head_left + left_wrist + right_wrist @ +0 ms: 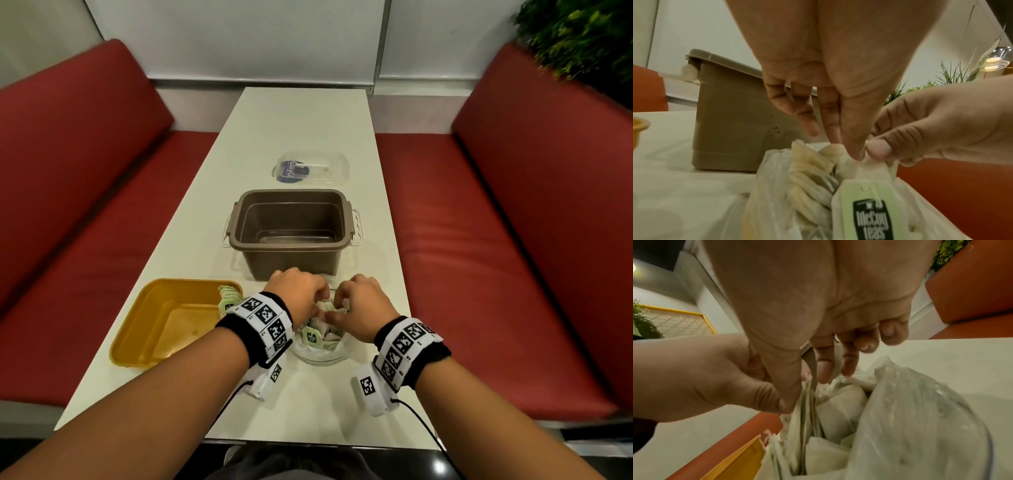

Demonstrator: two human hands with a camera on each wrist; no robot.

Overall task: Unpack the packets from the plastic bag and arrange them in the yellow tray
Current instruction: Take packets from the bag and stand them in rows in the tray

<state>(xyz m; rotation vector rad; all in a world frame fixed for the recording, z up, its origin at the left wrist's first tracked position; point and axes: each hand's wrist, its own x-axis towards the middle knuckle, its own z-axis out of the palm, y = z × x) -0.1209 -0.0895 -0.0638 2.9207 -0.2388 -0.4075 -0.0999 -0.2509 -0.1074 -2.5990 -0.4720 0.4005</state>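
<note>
Red booth seats [85, 192] are flanking the long white table [301, 137] I am sitting at, with a green plant [579, 37] showing at the far right corner. Near my edge of the table, the clear plastic bag [322, 354] is sitting open, full of pale green tea packets [313, 337]. My left hand [296, 291] is reaching into the bag's mouth, thumb and forefinger pinching the top edge of a bunch of packets. My right hand [363, 303] is meeting it there, thumb and fingers pinching the same bunch, the two thumbs touching in the left wrist view. To my left, just beside the bag, the yellow tray [161, 329] is lying flat, with a few packets already standing in a row against its far right corner. Straight behind the bag a brown tub [291, 233] is standing open, and beyond it a clear lid [311, 168] is resting on the table
</note>
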